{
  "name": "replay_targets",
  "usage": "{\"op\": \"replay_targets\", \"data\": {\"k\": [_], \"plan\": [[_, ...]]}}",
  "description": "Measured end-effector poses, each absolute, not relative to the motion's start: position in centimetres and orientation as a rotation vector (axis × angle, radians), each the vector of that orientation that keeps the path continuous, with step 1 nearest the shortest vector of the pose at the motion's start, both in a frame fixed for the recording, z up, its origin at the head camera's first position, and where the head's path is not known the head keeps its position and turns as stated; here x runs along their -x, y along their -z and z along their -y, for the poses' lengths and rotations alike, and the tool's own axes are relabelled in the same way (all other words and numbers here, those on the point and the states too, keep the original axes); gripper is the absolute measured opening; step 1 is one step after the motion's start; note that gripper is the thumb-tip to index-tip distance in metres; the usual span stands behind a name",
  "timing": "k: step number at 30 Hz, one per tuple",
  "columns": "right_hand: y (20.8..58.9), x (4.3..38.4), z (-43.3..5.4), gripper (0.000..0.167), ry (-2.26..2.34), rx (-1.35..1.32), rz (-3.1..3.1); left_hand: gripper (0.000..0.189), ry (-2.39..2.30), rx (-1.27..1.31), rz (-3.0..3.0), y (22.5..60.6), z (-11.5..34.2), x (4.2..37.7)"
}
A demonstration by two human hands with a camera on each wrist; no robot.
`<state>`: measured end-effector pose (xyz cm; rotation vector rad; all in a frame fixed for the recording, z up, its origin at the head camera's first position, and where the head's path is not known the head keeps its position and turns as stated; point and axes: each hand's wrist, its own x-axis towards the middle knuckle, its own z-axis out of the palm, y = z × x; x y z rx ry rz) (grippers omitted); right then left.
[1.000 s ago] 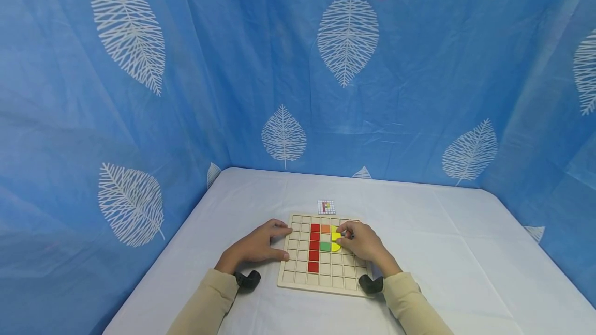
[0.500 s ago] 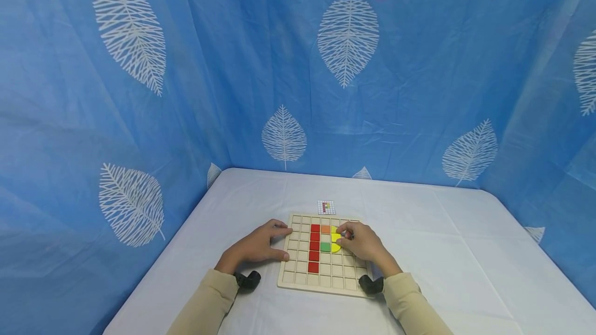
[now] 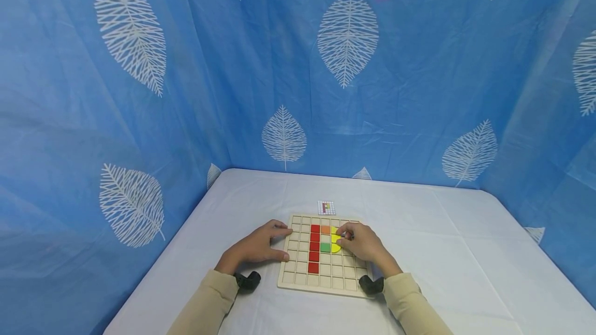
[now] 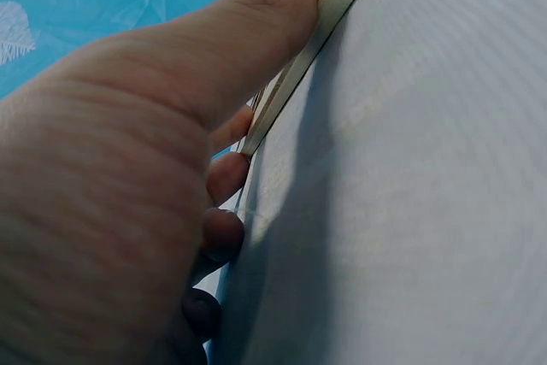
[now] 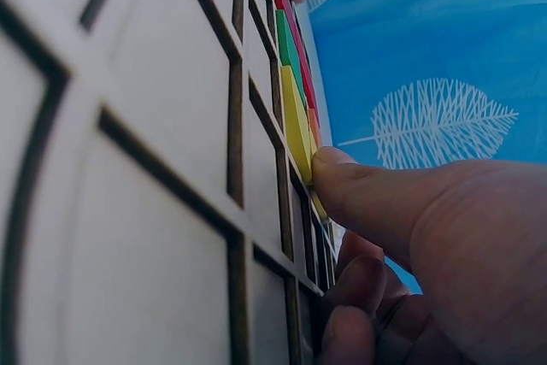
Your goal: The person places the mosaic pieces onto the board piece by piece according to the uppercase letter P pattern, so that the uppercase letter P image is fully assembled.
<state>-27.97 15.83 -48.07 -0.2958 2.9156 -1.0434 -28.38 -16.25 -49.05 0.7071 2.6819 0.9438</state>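
Note:
My left hand [image 3: 257, 243] rests against the left edge of a pale wooden grid board [image 3: 321, 284], thumb and forefinger spread along that edge. In the left wrist view, the thumb [image 4: 248, 27] lies at the board's rim. On the board, my right hand [image 3: 365, 242] holds yellow tiles [image 3: 334, 238] with thumb and forefinger, the other fingers curled behind. Their right side is hidden by the fingertips. The right wrist view shows the thumb pressed on the yellow tile [image 5: 297, 126]. Left of the yellow tiles lie an orange tile [image 3: 325, 229], a green tile [image 3: 325, 247] and a column of red tiles [image 3: 314, 245].
A small printed card [image 3: 326, 207] with a coloured grid pattern lies just beyond the board. A white cloth [image 3: 419, 231] covers the table. Blue curtains [image 3: 400, 92] with white leaf prints stand behind and at the sides.
The lower yellow tile, a little askew one second ago, now sits straighter beside the green tile. Both hands keep nearly the same places.

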Motion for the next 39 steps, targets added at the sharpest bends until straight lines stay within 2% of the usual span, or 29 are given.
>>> {"op": "replay_targets", "data": {"k": [31, 39], "plan": [[47.6, 27.8, -16.0, 0.017, 1.152, 0.372, -2.884, 0.075, -0.931, -0.704, -2.685, 48.8, 16.3, 28.2], [45.0, 27.3, -16.6, 0.030, 1.255, 0.634, -3.036, 0.070, -0.963, -0.740, -2.783, 47.0, 17.0, 29.3]]}}
